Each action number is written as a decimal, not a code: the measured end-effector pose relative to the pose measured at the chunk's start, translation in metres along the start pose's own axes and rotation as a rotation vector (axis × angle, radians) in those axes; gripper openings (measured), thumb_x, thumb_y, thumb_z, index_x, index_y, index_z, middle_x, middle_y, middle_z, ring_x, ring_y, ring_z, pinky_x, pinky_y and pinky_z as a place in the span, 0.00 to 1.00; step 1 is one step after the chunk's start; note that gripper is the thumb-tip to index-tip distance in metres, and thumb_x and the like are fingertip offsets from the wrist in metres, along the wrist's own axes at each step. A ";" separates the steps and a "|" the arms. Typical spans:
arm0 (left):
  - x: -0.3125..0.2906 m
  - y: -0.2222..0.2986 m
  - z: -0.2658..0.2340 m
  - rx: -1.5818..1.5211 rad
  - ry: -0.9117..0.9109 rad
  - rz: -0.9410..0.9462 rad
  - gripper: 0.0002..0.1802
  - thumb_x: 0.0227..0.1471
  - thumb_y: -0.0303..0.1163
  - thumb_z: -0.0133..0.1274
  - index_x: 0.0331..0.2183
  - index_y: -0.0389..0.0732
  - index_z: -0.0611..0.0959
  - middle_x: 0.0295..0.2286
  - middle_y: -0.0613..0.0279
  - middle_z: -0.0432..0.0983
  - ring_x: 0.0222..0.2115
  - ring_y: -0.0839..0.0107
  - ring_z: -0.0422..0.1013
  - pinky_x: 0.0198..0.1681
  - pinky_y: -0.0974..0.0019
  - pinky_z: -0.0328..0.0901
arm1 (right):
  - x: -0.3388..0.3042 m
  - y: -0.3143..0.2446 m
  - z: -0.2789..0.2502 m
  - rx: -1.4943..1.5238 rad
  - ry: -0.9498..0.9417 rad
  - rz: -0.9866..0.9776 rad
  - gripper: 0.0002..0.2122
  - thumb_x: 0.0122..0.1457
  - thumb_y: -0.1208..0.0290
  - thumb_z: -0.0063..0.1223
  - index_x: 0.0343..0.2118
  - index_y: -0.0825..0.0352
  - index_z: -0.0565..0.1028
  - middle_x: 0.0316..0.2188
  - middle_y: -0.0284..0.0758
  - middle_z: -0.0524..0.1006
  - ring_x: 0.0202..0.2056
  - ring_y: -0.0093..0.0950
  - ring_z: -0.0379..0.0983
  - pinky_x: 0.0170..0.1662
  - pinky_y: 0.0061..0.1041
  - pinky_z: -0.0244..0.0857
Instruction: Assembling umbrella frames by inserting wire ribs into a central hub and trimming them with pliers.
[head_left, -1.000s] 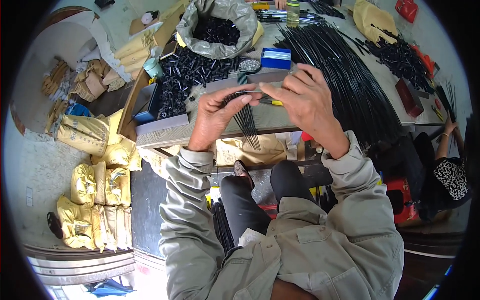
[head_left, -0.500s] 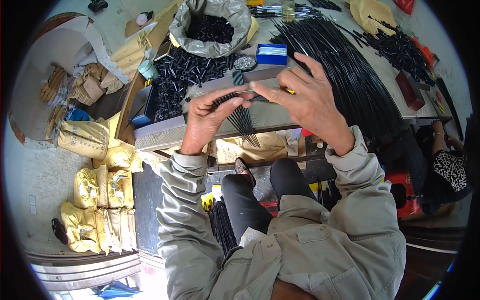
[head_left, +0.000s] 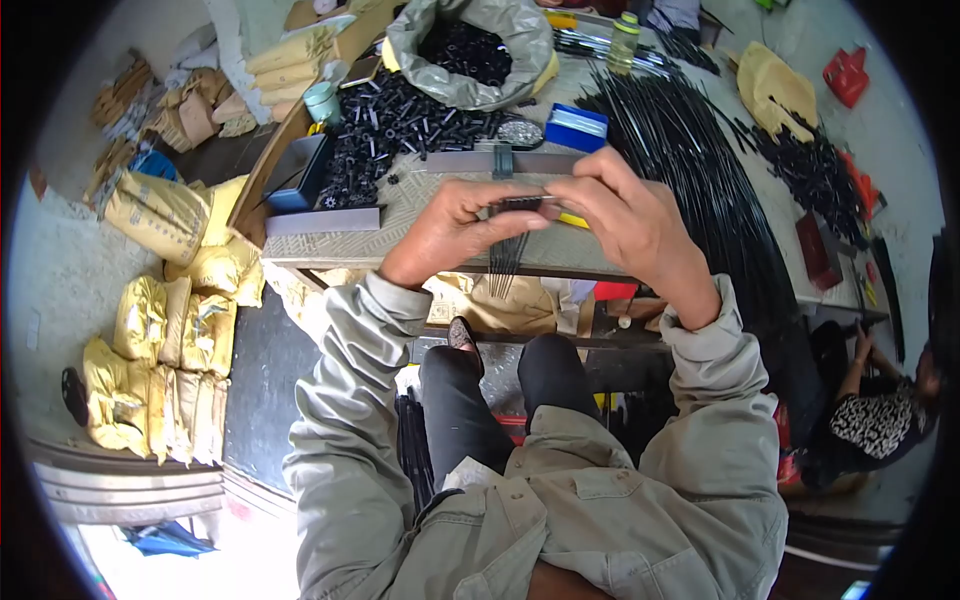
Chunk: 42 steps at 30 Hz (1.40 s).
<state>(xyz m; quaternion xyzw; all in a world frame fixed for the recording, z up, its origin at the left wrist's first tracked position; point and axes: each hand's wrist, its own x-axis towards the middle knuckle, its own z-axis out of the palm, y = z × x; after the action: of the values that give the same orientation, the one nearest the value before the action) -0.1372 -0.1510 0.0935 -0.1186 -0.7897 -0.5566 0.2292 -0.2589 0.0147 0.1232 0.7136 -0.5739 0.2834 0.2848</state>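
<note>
Above the near edge of the bench, my left hand [head_left: 462, 222] is closed on a bundle of thin dark rods [head_left: 508, 262]. The rods hang down and fan out slightly, and their thicker black ends sit in a row between thumb and fingers. My right hand [head_left: 630, 212] meets the right end of this row, thumb and forefinger pinched together. A thin pale sliver shows at those fingertips, too small to name. Just behind the hands, a dark green strap-like piece [head_left: 502, 160] lies across a flat grey metal bar [head_left: 450, 162].
Small black tubular parts [head_left: 400, 130] are heaped at left, beside a grey-lined sack [head_left: 400, 45]. A blue box [head_left: 576, 128] stands behind my hands. Long black rods [head_left: 690, 170] cover the right side. Yellow sacks [head_left: 140, 320] stack on the left floor; another person [head_left: 870, 410] sits at right.
My right hand has come in lower and closer to my left, its raised fingers now curled. The bundle has turned so its rods hang straighter. The whole view has shifted a little.
</note>
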 end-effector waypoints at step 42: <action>-0.040 -0.087 0.013 1.218 -0.081 0.192 0.38 0.28 0.56 0.58 0.42 0.46 0.75 0.48 0.61 0.64 0.49 0.65 0.60 0.50 0.58 0.55 | 0.024 -0.029 0.009 -0.066 -0.099 -0.088 0.07 0.42 0.74 0.54 0.27 0.62 0.72 0.24 0.28 0.69 0.21 0.24 0.68 0.22 0.20 0.59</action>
<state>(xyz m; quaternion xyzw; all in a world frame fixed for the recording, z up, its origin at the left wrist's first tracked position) -0.1443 -0.1673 -0.0018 -0.0582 -0.9595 0.0225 0.2747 -0.2251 -0.0027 0.1326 0.7416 -0.5644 0.2156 0.2917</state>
